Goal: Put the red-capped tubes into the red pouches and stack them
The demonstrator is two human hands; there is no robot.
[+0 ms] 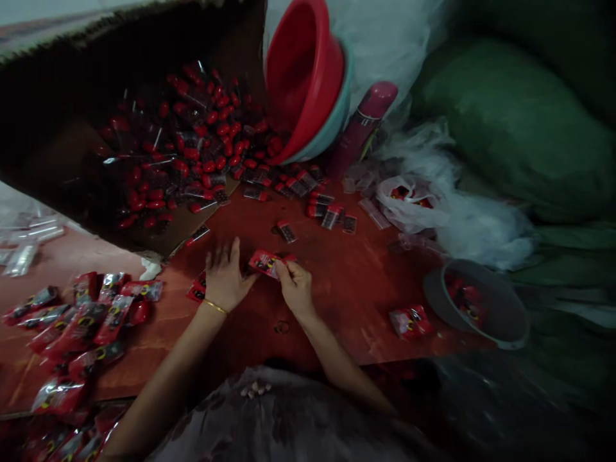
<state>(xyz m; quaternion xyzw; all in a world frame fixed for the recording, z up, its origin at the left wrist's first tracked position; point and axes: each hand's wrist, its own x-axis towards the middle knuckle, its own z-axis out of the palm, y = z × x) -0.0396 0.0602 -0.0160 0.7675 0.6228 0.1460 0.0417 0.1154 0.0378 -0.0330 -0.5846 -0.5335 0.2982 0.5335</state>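
My right hand pinches a small red printed packet just above the reddish-brown table. My left hand, a gold bangle on its wrist, lies flat on the table with fingers spread, beside the packet and over another red packet. A heap of filled red packets lies at my left. Small clear sachets with red pieces spill from a cardboard box ahead.
Stacked red and teal basins lean at the back beside a pink bottle. A grey bowl with red items sits at right, one packet next to it. White plastic bags and green sacks fill the right.
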